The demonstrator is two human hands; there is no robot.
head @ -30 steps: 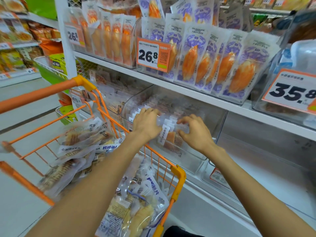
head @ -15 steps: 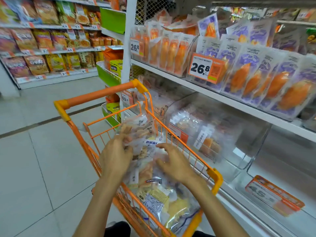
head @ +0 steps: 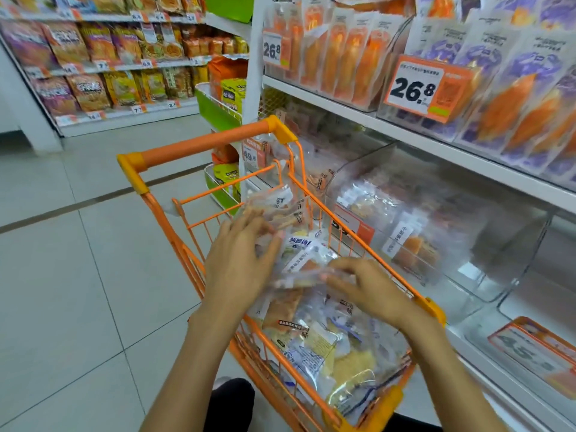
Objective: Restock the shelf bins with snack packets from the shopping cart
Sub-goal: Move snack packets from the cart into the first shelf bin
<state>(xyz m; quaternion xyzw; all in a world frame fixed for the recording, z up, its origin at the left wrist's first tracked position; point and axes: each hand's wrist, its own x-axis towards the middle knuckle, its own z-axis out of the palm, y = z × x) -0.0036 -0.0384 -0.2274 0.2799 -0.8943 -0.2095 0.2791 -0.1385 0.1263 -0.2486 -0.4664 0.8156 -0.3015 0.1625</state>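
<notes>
Orange wire walls of the shopping cart hem both hands in, its far handle crossing ahead and its right rim running just beside the shelf. Snack packets lie heaped inside, reaching about to the rim. The left hand has its fingers curled onto a clear packet at the top of the heap, thumb against its edge. The right hand pinches the same packet from the other side with bent fingertips. To the right, a clear shelf bin sits under the upper shelf edge, partly filled, with its open front facing the cart. A second bin lies nearer to the person on the same level. To the left, tiled floor spreads wide and open out to a far shelf.
</notes>
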